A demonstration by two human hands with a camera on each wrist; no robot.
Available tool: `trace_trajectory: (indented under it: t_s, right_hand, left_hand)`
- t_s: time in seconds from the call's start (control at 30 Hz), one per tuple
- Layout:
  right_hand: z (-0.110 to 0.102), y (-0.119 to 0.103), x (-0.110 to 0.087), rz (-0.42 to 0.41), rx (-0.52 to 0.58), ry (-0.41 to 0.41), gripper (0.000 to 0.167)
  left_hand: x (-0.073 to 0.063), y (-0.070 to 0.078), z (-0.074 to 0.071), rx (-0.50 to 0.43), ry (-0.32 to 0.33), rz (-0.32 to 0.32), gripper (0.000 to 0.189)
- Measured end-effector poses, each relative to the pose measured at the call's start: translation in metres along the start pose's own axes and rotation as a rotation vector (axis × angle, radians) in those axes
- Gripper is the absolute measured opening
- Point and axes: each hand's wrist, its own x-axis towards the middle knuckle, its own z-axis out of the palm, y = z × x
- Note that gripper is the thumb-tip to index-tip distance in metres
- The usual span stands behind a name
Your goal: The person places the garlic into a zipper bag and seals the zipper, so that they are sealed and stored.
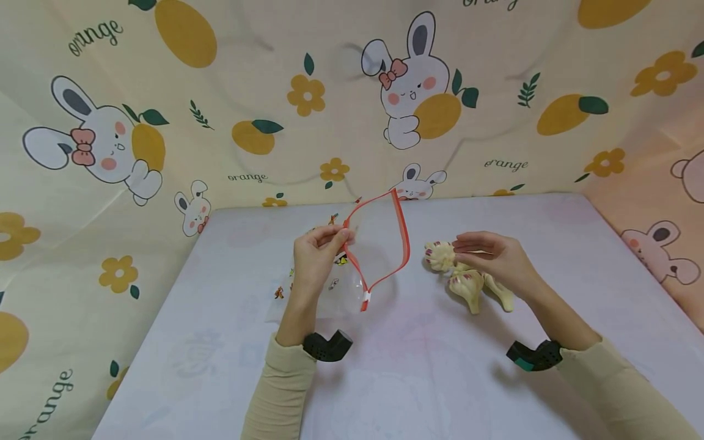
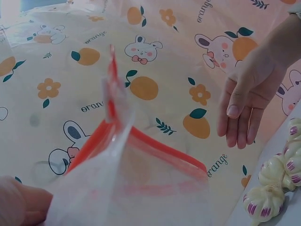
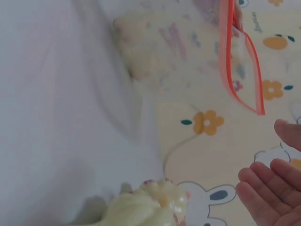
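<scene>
My left hand (image 1: 319, 256) pinches the red zip edge of a clear plastic zip bag (image 1: 400, 229) with small printed pictures on it. The bag's mouth gapes wide and its slider (image 1: 366, 296) hangs at the near end. Several garlic bulbs (image 1: 466, 286) with purple streaks lie together to the right. Just above them hovers my right hand (image 1: 497, 256), its fingers extended and nothing in its grasp, as the left wrist view confirms for that hand (image 2: 247, 103). Through the bag, the right wrist view shows blurred pale lumps (image 3: 136, 47); whether they lie inside cannot be told.
A white-covered table (image 1: 418, 379) carries everything. Behind it and along both sides hangs a cream cloth (image 1: 341, 55) printed with rabbits and oranges. Each wrist wears a black camera mount (image 1: 328, 346).
</scene>
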Motion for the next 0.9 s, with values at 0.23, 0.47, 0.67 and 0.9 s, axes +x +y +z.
trace_trajectory:
  t_s: [0.23,0.47,0.67,0.9]
  right_hand:
    - [-0.011,0.007,-0.005,-0.009,-0.057,0.029,0.04]
    - [-0.022,0.014,-0.01,-0.003,-0.136,0.04,0.042]
    - [-0.031,0.019,-0.016,0.02,-0.16,0.047,0.042]
    - [-0.041,0.027,-0.021,0.019,-0.188,0.074,0.039]
  left_hand:
    - [0.0,0.0,0.0,-0.007,-0.003,0.009,0.018]
    - [0.001,-0.001,-0.001,0.006,-0.004,0.01,0.018]
    - [0.001,-0.001,-0.001,-0.002,-0.006,0.021,0.017]
    - [0.001,-0.002,-0.001,-0.002,-0.006,0.021,0.017]
